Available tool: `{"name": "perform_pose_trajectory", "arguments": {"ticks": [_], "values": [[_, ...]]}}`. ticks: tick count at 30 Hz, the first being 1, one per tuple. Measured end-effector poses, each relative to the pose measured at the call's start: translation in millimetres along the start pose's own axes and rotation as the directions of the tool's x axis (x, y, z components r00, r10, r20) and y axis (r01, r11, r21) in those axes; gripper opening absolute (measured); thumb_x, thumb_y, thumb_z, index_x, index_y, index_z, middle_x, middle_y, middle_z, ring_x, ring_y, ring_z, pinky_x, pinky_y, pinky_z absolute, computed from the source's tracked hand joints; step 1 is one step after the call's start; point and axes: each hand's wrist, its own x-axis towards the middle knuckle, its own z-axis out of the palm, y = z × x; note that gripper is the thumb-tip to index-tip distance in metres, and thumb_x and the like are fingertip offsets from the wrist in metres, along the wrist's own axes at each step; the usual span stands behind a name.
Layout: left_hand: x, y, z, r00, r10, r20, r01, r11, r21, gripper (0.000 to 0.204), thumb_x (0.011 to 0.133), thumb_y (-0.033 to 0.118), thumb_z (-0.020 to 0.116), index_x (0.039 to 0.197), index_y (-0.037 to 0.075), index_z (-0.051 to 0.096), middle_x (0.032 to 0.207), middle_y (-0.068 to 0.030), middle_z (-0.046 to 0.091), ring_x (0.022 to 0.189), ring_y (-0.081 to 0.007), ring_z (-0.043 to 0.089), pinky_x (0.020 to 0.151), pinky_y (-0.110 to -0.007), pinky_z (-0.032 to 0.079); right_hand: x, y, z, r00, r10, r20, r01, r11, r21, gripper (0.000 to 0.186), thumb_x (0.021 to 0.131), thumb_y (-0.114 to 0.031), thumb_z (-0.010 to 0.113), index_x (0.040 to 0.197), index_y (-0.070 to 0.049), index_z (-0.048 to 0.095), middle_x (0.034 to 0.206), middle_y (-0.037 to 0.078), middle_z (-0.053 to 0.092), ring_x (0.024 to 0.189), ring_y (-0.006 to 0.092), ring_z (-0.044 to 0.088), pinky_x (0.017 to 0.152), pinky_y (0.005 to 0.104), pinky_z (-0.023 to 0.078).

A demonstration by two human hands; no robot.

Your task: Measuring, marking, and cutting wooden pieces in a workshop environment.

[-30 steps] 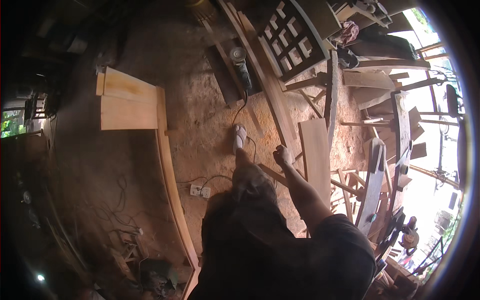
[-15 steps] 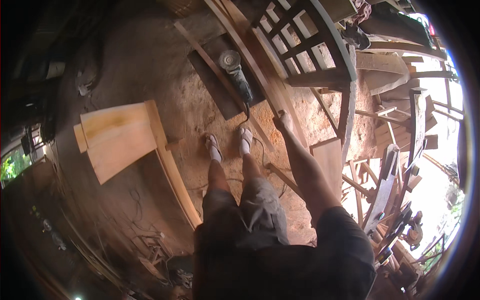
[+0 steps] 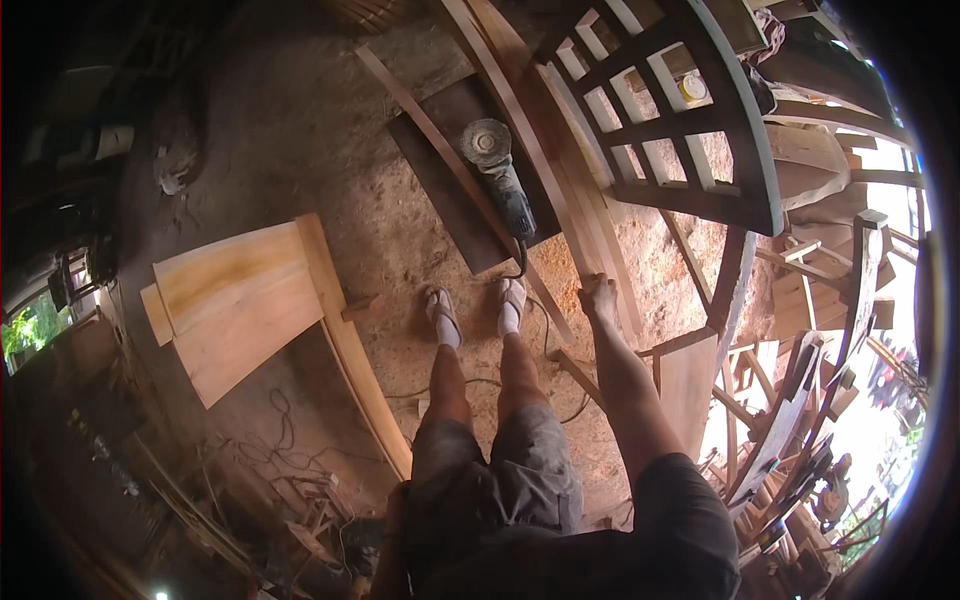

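My right hand (image 3: 598, 296) is closed over the long planks on the right; whether anything is in it I cannot make out. My left hand (image 3: 397, 505) is barely visible at my left hip, beside a long pale board (image 3: 352, 376), its fingers hidden. Ahead of my feet an angle grinder (image 3: 509, 195), disc toward the far side, lies on a dark board (image 3: 439, 200), its cord curving back toward me. A thin strip of wood (image 3: 395, 85) crosses that board, and long planks (image 3: 541, 135) run just right of it.
A pale panel (image 3: 235, 310) is on my left. At right are a dark lattice piece (image 3: 745, 130), a yellow container (image 3: 693, 88), a leaning board (image 3: 685, 395) and piled timber (image 3: 810, 270). Loose cables (image 3: 280, 430) lie at lower left.
My left leg has come into view and both feet now stand side by side nearer the grinder. The view has shifted; my right arm is still held forward, hand closed.
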Motion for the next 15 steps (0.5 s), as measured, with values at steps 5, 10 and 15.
{"name": "perform_pose_trajectory", "arguments": {"ticks": [5, 10, 15], "values": [[-1.5, 1.7, -4.8, 1.000, 0.001, -0.005, -0.001, 0.994, 0.112, 0.033, 0.082, 0.007, 0.061, 0.114, -0.002, 0.059, 0.100, -0.0143, 0.066, 0.089, -0.0200, 0.063, 0.080, -0.033, 0.050, -1.4, -24.7, 3.0, 0.993, 0.111, -0.041, -0.108, 0.993, 0.055, 0.044, 0.076, -0.017, 0.062, 0.116, -0.004, 0.050, 0.116, 0.022, 0.052, 0.109, 0.0401, 0.054, 0.093, 0.0471, 0.046], [-1.6, -6.8, -5.0, 0.998, 0.060, 0.005, -0.061, 0.997, 0.053, 0.033, 0.082, 0.007, 0.062, 0.113, -0.002, 0.059, 0.098, -0.0137, 0.066, 0.087, -0.0195, 0.063, 0.078, -0.033, 0.050, 14.9, -20.5, 5.9, 0.990, 0.107, 0.088, -0.107, 0.994, -0.004, 0.039, 0.078, -0.017, 0.059, 0.113, -0.002, 0.052, 0.115, 0.024, 0.057, 0.109, 0.0389, 0.056, 0.092, 0.0461, 0.047], [4.9, -6.0, -3.4, 0.997, 0.078, 0.026, -0.080, 0.994, 0.077, 0.034, 0.082, 0.008, 0.060, 0.114, -0.002, 0.058, 0.101, -0.0157, 0.066, 0.088, -0.0193, 0.062, 0.080, -0.034, 0.049, 16.9, -17.5, 11.4, 0.977, 0.101, 0.190, -0.093, 0.994, -0.051, 0.036, 0.079, -0.017, 0.058, 0.111, 0.000, 0.055, 0.112, 0.026, 0.060, 0.108, 0.0371, 0.059, 0.090, 0.0449, 0.048]]}}
